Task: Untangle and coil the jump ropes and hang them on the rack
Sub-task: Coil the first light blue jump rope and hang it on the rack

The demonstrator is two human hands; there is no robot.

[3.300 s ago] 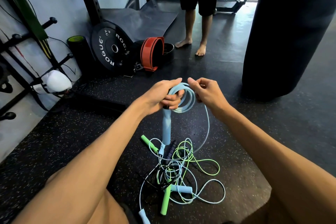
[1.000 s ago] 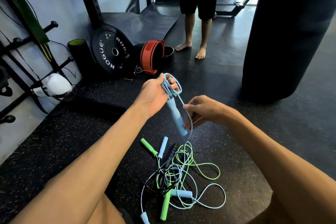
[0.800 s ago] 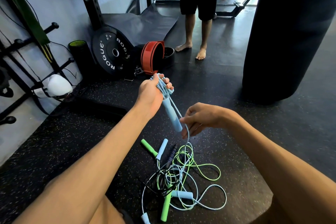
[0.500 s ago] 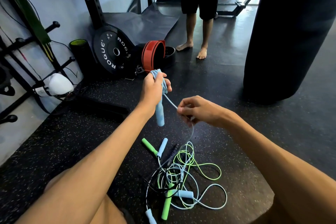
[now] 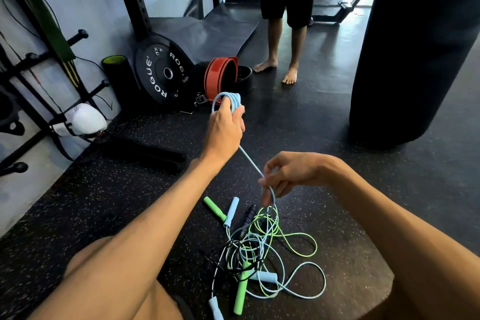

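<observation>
Light-blue thin plastic jump rope (image 5: 233, 97): a light, springy, slick cord, so the loops will likely spring open if the grip slackens. Best taken by pinching the cord close to the loops. Left hand (image 5: 224, 127) is up beyond the tangled pile of green, blue and black ropes (image 5: 255, 244) on the floor, fingers curled round a small coil of it. Right hand (image 5: 288, 174) is just above the pile, thumb and forefinger pinching the taut strand that runs down into it. The held rope's handle isn't visible, probably behind the left hand. Cannot tell which blue handle in the pile is its other end. Black wall peg rack (image 5: 82, 33) is far left of the pile, cut off at the frame edge.
</observation>
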